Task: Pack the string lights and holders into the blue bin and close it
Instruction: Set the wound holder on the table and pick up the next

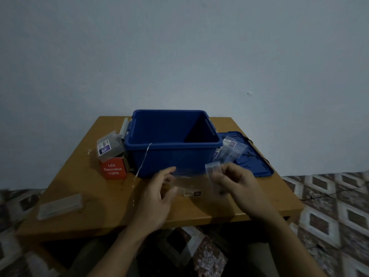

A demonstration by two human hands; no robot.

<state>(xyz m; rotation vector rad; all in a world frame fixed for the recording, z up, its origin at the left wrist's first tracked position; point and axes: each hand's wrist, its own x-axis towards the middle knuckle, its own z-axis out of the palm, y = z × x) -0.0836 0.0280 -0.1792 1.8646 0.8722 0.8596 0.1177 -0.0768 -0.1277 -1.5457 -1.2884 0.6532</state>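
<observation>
Lying crosswise at lower centre of the frame, the clear holder (pixel 189 181) appears pinched at either end by the curled fingers of the left hand (pixel 159 188) and right hand (pixel 234 181), with the open blue bin (pixel 173 158) just above both.

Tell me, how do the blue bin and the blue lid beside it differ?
The blue bin stands open mid-table, deep and boxy; the blue lid lies flat to its right. A thin light string drapes over the bin's front rim; clear packets rest on the lid. Both are the same blue plastic.
</observation>
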